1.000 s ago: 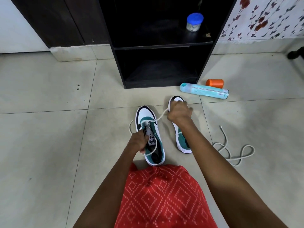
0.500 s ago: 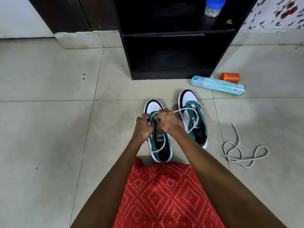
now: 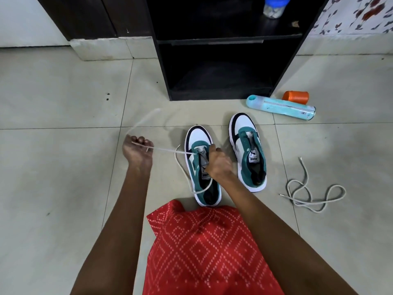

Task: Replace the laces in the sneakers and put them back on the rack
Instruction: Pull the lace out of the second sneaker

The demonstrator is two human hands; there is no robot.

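Two white, teal and black sneakers stand side by side on the tiled floor. My left hand (image 3: 138,151) grips a white lace (image 3: 168,150) and holds it taut, out to the left of the left sneaker (image 3: 198,137); the lace's far end is a blur above the hand. My right hand (image 3: 217,163) rests on that sneaker's tongue and holds it down by the eyelets. More of this lace loops beside and across the shoe. The right sneaker (image 3: 244,128) has no lace in it. A second grey-white lace (image 3: 306,192) lies loose on the floor to the right.
A black shoe rack (image 3: 214,39) with open shelves stands just behind the sneakers; a blue-lidded jar (image 3: 274,7) sits on its upper shelf. A light-blue pouch (image 3: 280,106) and an orange cup (image 3: 296,97) lie right of the rack. My red patterned clothing (image 3: 204,252) fills the near floor.
My left hand has swung out from the left sneaker to the left, drawing the lace through an eyelet. My right hand stays on the tongue. The camera moved closer.
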